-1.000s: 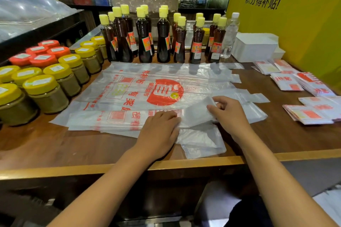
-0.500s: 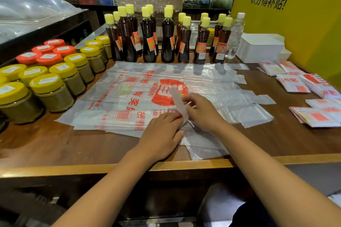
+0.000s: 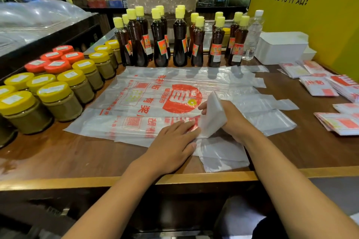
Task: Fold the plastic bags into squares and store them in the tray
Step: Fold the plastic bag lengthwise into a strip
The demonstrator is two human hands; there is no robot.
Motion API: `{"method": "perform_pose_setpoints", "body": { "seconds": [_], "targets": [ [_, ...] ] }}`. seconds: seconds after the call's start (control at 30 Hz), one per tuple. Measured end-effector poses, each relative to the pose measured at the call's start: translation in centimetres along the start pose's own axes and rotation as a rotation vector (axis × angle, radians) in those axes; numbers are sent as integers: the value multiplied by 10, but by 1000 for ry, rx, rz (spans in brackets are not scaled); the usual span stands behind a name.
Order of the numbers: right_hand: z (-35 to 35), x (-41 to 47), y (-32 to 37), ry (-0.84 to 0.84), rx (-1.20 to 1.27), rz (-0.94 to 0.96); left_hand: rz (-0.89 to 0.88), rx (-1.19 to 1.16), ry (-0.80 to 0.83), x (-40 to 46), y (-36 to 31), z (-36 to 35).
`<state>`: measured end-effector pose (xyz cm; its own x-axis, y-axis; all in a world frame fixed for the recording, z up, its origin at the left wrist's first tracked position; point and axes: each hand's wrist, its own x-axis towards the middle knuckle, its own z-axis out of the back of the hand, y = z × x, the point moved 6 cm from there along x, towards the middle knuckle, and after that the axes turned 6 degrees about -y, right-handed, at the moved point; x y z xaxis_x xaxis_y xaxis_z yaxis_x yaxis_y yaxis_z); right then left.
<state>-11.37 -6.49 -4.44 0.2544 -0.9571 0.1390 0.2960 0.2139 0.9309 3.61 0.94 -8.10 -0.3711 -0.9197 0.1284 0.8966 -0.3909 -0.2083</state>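
Note:
Several clear plastic bags with red print (image 3: 155, 99) lie flat in a stack on the wooden counter. A narrow folded bag strip (image 3: 134, 124) lies along the stack's near edge. My left hand (image 3: 172, 145) presses flat on this strip. My right hand (image 3: 231, 120) pinches the strip's right end (image 3: 212, 114) and holds it raised and turned over toward the left. Folded bag squares (image 3: 320, 87) lie in piles at the right. A white tray (image 3: 281, 48) stands at the back right.
Rows of dark sauce bottles (image 3: 178, 42) with yellow caps stand behind the bags. Jars with yellow and orange lids (image 3: 58, 91) fill the left side. More folded bags (image 3: 342, 122) lie near the right edge. The counter's front edge (image 3: 77, 180) runs below my hands.
My right hand has lifted the strip's right end off the counter and swung it leftward over the strip. My left hand has stayed pressed on the strip.

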Motion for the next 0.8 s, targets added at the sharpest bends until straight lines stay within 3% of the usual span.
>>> {"method": "perform_pose_setpoints", "body": {
  "seconds": [0.2,0.3,0.5,0.67,0.8],
  "targets": [
    [8,-14,5,-52,-258,158,-27,37,26,2,10,10],
    [13,-25,5,-94,-425,214,-32,-59,-20,0,14,11],
    [8,-42,5,-235,-512,274,-8,-254,-161,-6,16,16],
    [-1,-46,8,-92,-337,222,6,-403,-244,-8,12,25],
    [1,-47,-6,36,-421,111,58,-431,-230,-9,15,24]
  ]
}}
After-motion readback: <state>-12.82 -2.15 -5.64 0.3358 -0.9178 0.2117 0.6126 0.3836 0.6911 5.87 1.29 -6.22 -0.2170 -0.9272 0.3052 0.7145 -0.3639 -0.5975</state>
